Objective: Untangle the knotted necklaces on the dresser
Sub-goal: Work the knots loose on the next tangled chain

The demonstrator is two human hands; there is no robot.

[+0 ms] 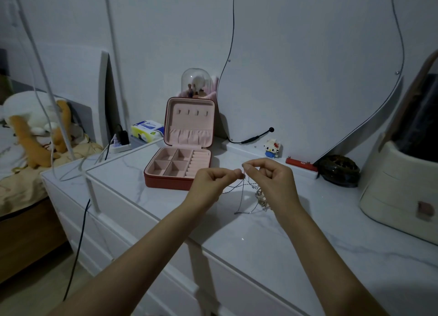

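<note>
**Above the dresser top, both hands pinch the tangled chains**

Above the middle of the white marble-patterned dresser [237,232], the knotted necklaces [246,197] hang as a thin tangle of dark and silvery chain, their lower loops and a small metal clasp trailing onto the surface. The left hand [213,183] and the right hand [270,175] are raised just over the top, fingertips almost meeting; each pinches a strand between thumb and forefinger, the other fingers curled in. Just behind the hands, a red jewelry box [180,166] with pink lining stands open, its compartments bare. Farther back, a small block figure [272,148] sits by the mirror [308,66]. A dark hair claw [339,170] lies to the right, near a cream-coloured organizer [398,185].
</note>
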